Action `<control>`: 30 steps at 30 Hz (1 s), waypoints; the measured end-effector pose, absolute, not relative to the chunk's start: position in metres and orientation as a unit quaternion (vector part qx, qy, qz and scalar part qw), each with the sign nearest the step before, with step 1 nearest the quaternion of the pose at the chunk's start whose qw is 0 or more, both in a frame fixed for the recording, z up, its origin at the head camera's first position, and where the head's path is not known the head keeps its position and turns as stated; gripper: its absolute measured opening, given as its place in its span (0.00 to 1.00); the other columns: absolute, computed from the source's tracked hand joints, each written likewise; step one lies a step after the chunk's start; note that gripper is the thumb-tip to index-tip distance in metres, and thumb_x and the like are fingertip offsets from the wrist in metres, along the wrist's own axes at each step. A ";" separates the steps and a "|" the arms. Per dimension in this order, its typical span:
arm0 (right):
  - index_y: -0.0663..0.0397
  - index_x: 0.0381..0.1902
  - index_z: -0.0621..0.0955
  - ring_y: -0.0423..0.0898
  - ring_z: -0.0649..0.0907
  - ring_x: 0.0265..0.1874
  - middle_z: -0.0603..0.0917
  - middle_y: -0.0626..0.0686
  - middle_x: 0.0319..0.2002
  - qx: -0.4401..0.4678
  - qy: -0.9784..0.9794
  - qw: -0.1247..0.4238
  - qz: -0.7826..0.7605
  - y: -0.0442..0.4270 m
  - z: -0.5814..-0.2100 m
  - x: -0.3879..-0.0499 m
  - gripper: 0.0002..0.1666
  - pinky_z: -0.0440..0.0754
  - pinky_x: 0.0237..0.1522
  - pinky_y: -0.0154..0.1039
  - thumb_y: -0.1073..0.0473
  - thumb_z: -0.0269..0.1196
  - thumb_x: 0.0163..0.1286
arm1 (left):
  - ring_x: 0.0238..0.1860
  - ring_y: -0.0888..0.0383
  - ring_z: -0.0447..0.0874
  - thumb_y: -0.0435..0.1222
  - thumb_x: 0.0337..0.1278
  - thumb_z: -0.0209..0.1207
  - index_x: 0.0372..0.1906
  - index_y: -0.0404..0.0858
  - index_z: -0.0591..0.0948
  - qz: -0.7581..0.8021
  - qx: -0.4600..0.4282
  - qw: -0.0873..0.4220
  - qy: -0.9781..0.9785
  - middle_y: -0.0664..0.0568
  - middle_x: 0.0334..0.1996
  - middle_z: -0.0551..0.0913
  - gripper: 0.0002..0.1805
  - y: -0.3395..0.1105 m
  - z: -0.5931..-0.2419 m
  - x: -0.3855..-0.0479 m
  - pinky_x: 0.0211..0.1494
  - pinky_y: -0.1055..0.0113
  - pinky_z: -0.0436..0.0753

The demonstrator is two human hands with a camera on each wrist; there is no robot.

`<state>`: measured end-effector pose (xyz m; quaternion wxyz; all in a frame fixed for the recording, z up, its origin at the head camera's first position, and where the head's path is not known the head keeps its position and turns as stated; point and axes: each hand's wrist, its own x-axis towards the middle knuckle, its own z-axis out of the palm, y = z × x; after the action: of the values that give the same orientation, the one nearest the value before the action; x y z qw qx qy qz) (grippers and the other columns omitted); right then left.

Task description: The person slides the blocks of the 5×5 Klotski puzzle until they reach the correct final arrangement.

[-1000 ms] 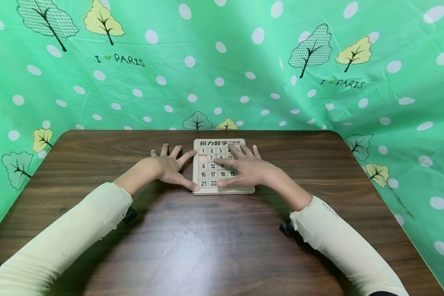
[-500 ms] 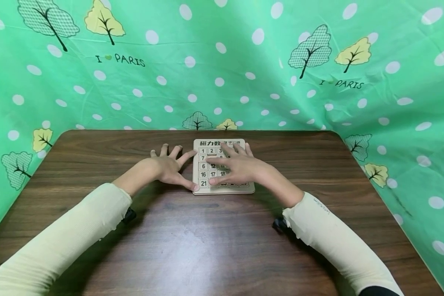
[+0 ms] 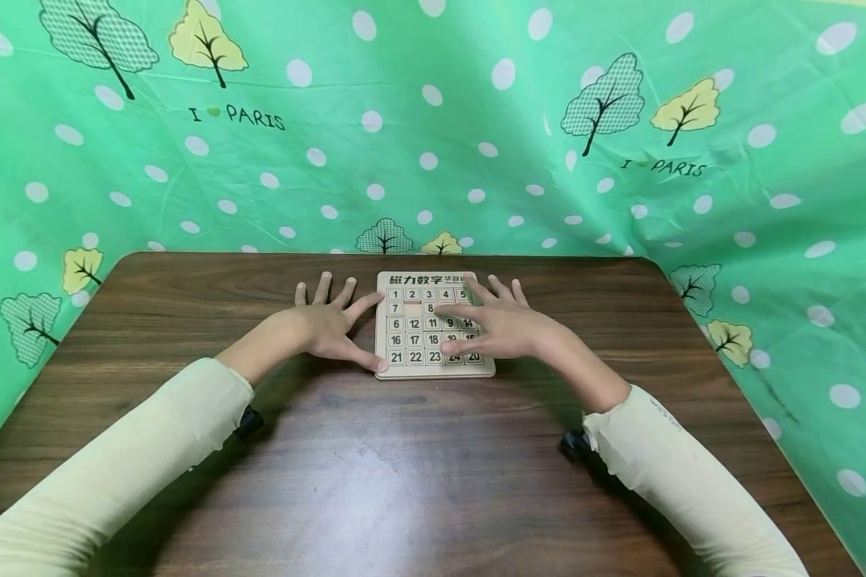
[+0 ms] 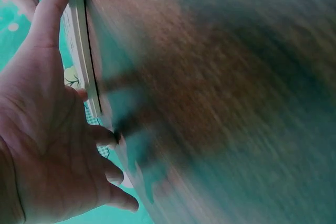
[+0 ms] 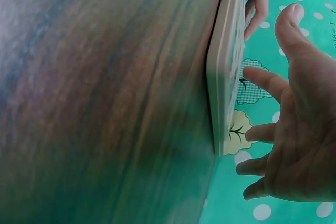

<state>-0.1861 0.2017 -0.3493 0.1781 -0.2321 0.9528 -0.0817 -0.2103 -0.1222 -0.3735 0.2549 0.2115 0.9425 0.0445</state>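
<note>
I read the number board (image 3: 418, 373): top row (image 3: 429, 295) ordered 1–5, lower rows (image 3: 414, 340) partly unsorted, left hand (image 3: 326, 330) and right hand (image 3: 508, 328) splayed wide.

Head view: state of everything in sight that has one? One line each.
Board: flat on the table, face up
Gap: open, second row, between 7 and 8
Left hand: spread, at the board's left edge
Right hand: spread over the board's right part, hiding some tiles; contact unclear
Sleeves: down, ending short of the hands
Curtain: hanging behind the table, creased
</note>
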 end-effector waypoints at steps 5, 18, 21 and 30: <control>0.20 0.88 0.68 0.78 0.41 0.91 0.41 0.63 0.95 -0.230 0.953 0.185 -0.076 0.198 -0.355 -0.190 0.50 0.32 0.88 0.81 0.14 0.59 0.74 | 0.91 0.25 0.21 0.84 0.53 0.65 0.94 0.67 0.35 0.058 0.215 0.259 0.940 0.35 0.93 0.27 0.74 -0.121 -0.373 -0.212 0.86 0.15 0.35; 0.17 0.89 0.66 0.77 0.38 0.91 0.39 0.61 0.95 -0.243 0.948 0.192 -0.076 0.178 -0.355 -0.194 0.49 0.30 0.88 0.79 0.17 0.60 0.76 | 0.91 0.25 0.21 0.85 0.55 0.61 0.94 0.66 0.31 0.041 0.215 0.267 0.939 0.35 0.93 0.26 0.74 -0.123 -0.374 -0.212 0.86 0.15 0.36; 0.19 0.88 0.68 0.77 0.40 0.91 0.40 0.61 0.95 -0.241 0.950 0.182 -0.084 0.188 -0.354 -0.192 0.48 0.31 0.88 0.79 0.18 0.61 0.76 | 0.91 0.24 0.22 0.85 0.55 0.61 0.94 0.67 0.31 0.040 0.215 0.267 0.938 0.35 0.93 0.26 0.74 -0.122 -0.374 -0.211 0.86 0.14 0.36; 0.26 0.86 0.73 0.82 0.43 0.90 0.42 0.66 0.94 -0.227 0.954 0.164 -0.103 0.224 -0.352 -0.189 0.50 0.31 0.85 0.84 0.14 0.59 0.74 | 0.91 0.25 0.20 0.85 0.54 0.62 0.93 0.68 0.31 0.043 0.210 0.272 0.938 0.37 0.93 0.25 0.74 -0.122 -0.374 -0.211 0.86 0.15 0.35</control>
<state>-0.1886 0.2239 -0.3516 0.1636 -0.2274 0.9544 -0.1028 -0.2114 -0.1216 -0.3736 0.2722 0.2099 0.9381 0.0434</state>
